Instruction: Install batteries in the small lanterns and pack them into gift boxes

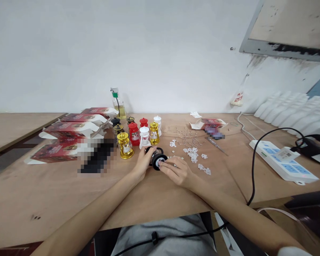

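A small black lantern (156,159) lies tipped on its side over the table, its round base turned toward me. My left hand (142,161) is closed around the lantern's body. At the base, the fingers of my right hand (176,170) are pinched together and touch its pale centre; whether they hold a small part there I cannot make out. Just behind stand several small lanterns, among them a gold one (124,146), a red one (133,134) and a white one (144,138). White flat plastic pieces (192,155) and bent metal wires (188,137) lie to the right.
Red boxes (58,149) are stacked at the left, and one opened box (209,123) lies at the back right. A bottle of yellowish liquid (120,108) stands by the wall. A screwdriver (217,146), a power strip (285,161) and a black cable (253,170) are at the right.
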`<state>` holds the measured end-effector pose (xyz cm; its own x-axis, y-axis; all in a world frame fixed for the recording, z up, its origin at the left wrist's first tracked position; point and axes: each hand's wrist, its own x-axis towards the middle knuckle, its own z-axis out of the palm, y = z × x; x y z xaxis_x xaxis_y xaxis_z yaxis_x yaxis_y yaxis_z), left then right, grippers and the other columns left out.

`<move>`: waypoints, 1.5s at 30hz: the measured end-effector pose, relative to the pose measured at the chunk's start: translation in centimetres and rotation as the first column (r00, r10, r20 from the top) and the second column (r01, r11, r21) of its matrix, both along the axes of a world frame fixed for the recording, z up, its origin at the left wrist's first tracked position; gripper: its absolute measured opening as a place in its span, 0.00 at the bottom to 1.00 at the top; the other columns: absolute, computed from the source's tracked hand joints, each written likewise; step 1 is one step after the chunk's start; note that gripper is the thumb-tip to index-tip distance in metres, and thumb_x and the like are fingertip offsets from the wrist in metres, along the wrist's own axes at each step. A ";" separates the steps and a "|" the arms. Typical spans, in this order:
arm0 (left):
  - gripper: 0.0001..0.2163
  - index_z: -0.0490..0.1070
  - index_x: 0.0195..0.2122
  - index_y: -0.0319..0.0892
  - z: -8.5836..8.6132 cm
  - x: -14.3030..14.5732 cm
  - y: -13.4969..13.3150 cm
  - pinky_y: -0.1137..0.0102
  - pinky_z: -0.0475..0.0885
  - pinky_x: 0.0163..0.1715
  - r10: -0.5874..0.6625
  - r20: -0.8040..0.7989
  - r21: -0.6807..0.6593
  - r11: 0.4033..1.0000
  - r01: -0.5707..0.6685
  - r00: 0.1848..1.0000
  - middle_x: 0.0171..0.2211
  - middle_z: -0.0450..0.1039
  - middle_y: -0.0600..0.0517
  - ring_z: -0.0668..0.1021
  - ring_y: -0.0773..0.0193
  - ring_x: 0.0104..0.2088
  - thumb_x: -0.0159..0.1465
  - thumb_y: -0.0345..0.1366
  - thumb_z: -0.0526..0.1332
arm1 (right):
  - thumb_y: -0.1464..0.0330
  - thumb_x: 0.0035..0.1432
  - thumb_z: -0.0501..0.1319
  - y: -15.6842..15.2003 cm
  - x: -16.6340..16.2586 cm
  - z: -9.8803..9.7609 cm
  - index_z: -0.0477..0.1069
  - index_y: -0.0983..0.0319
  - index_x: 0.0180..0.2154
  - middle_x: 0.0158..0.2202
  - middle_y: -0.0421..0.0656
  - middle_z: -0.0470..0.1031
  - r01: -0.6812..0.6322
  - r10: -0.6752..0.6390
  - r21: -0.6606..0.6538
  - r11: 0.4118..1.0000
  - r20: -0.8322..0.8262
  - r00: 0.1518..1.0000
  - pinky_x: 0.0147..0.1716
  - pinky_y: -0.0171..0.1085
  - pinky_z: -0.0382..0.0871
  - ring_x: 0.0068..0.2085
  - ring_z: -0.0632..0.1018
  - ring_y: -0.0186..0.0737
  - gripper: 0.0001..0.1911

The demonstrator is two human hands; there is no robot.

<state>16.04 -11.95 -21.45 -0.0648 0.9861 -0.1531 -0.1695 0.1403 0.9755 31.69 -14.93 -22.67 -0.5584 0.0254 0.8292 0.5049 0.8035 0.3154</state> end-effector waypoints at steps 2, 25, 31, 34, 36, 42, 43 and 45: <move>0.19 0.67 0.36 0.42 0.1 0.0 -0.1 0.74 0.66 0.27 -0.003 0.007 -0.009 1.000 0.003 1.000 0.32 0.72 0.53 0.74 0.63 0.32 0.47 0.47 0.66 | 0.79 0.61 0.58 0.1 0.1 -0.2 0.71 0.60 0.41 0.38 0.44 0.80 -0.021 0.020 -0.031 0.999 -0.035 0.999 0.35 0.39 0.70 0.36 0.76 0.39 0.10; 0.20 0.68 0.38 0.42 0.6 -0.5 0.0 0.73 0.70 0.25 -0.018 0.061 -0.080 0.997 0.023 0.998 0.35 0.74 0.51 0.76 0.64 0.32 0.48 0.47 0.66 | 0.58 0.56 0.66 4.2 2.1 -2.2 0.73 0.62 0.26 0.28 0.42 0.73 0.189 -0.411 -0.823 0.535 -0.058 0.910 0.34 0.38 0.61 0.33 0.71 0.39 0.15; 0.20 0.68 0.39 0.43 0.7 -0.5 0.0 0.74 0.69 0.25 -0.024 0.049 -0.088 0.996 0.028 0.999 0.37 0.74 0.51 0.76 0.63 0.33 0.48 0.48 0.66 | 0.58 0.57 0.65 4.0 2.0 -1.8 0.72 0.61 0.25 0.28 0.41 0.74 0.135 -0.399 -0.816 0.563 -0.125 0.908 0.35 0.39 0.62 0.33 0.71 0.39 0.15; 0.20 0.68 0.39 0.43 0.7 -0.5 0.0 0.73 0.70 0.26 -0.020 0.052 -0.098 0.995 0.025 0.998 0.38 0.74 0.51 0.76 0.63 0.34 0.48 0.48 0.66 | 0.62 0.59 0.64 2.8 1.6 -0.7 0.72 0.60 0.26 0.29 0.41 0.74 0.019 -0.347 -0.702 0.711 -0.328 0.879 0.36 0.40 0.63 0.34 0.72 0.40 0.12; 0.20 0.68 0.38 0.43 0.6 -0.5 0.0 0.72 0.70 0.27 -0.018 0.056 -0.101 0.995 0.024 0.998 0.38 0.74 0.51 0.76 0.62 0.34 0.48 0.48 0.66 | 0.65 0.60 0.63 1.7 1.3 0.1 0.72 0.59 0.29 0.29 0.40 0.75 -0.064 -0.250 -0.583 0.810 -0.441 0.862 0.37 0.40 0.64 0.34 0.73 0.38 0.08; 0.19 0.67 0.36 0.43 0.4 -0.4 0.1 0.72 0.68 0.25 -0.021 0.050 -0.057 0.998 0.024 0.999 0.32 0.72 0.53 0.75 0.63 0.30 0.47 0.48 0.66 | 0.69 0.61 0.63 -0.1 0.3 0.7 0.74 0.58 0.33 0.28 0.39 0.76 -0.074 -0.029 -0.335 0.939 -0.292 0.956 0.33 0.39 0.62 0.30 0.73 0.35 0.02; 0.18 0.67 0.35 0.43 0.3 -0.3 0.1 0.73 0.67 0.25 -0.019 0.049 -0.048 0.999 0.021 0.999 0.31 0.72 0.54 0.74 0.64 0.29 0.47 0.47 0.66 | 0.69 0.61 0.63 0.0 0.2 0.5 0.74 0.58 0.33 0.28 0.40 0.76 -0.059 -0.031 -0.313 0.948 -0.276 0.961 0.32 0.39 0.61 0.30 0.72 0.35 0.03; 0.18 0.67 0.35 0.43 0.2 -0.2 0.1 0.73 0.67 0.25 -0.017 0.048 -0.035 0.999 0.018 0.999 0.30 0.71 0.55 0.73 0.65 0.29 0.47 0.47 0.66 | 0.69 0.63 0.61 0.3 -0.1 0.2 0.74 0.59 0.33 0.28 0.40 0.76 -0.023 -0.053 -0.278 0.960 -0.263 0.963 0.31 0.39 0.61 0.30 0.72 0.36 0.06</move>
<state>15.81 -11.83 -21.21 -0.0395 0.9810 -0.1900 -0.2128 0.1775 0.9608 31.59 -14.66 -22.45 -0.3172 0.2811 0.9057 0.5523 0.8311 -0.0645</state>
